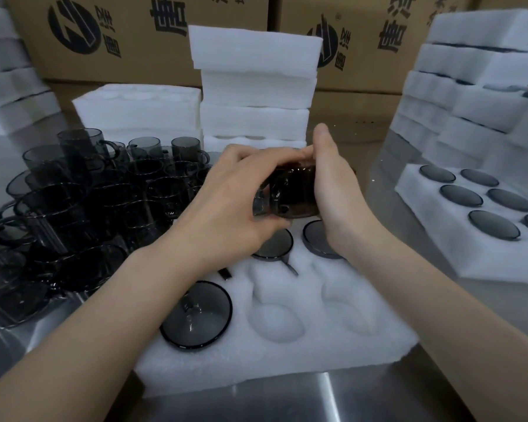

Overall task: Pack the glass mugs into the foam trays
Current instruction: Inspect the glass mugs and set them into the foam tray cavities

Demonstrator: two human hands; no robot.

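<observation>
Steel bench (333, 400): both hands are closing around one glass mug (290, 193), left hand (226, 205) and right hand (333, 190) flanking it, directly above foam tray (287, 357) at frame centre, free pockets lying nearer the viewer.

From my remote seat the scene looks dim and evenly lit, with soft shadows only. A bright glare streak runs down the steel table (329, 397) near the bottom edge. The wide lens bows the cardboard boxes (128, 38) and foam stacks (482, 86) outward, and the corners smear soft.
</observation>
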